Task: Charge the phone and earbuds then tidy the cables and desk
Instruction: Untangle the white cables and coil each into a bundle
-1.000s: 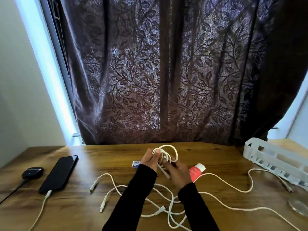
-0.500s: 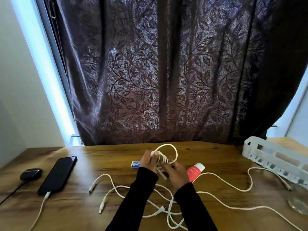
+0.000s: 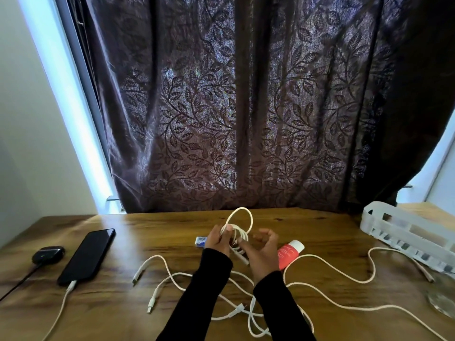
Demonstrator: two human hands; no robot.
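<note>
Dark leaf-patterned curtain [image 3: 246,107] hangs across the back, reaching down to the far edge of the wooden surface [image 3: 157,242]. Bright window strip shows at its left side.

White slotted plastic tray [image 3: 403,230] sits at the far right of the surface, tilted, long side toward the middle.

Loose white cables [image 3: 327,281] sprawl over the near centre and right, crossing one another; two plug ends lie free left of the sleeves.

Black phone [image 3: 87,255] lies flat at the left, a white charging cable [image 3: 61,306] plugged into its near end. Just left of it, black earbuds case [image 3: 48,254] with a small light showing and a dark lead running off toward the near left edge.

Left hand [image 3: 219,241], raised above the surface at centre, grip closed around a coiled white cable [image 3: 240,226]; one loop stands above the fingers, the rest bunched against the palm. Right hand [image 3: 262,252] just beside it, fingers loosely curled and spread, grip wide; whether it touches the coil's trailing end I cannot tell.

Red tube with white cap [image 3: 290,253] lies on the surface behind the right hand, partly hidden. Small blue-and-white box [image 3: 201,241] lies behind the left hand.

Clear glass object [image 3: 443,296] at the right edge, blurred.
</note>
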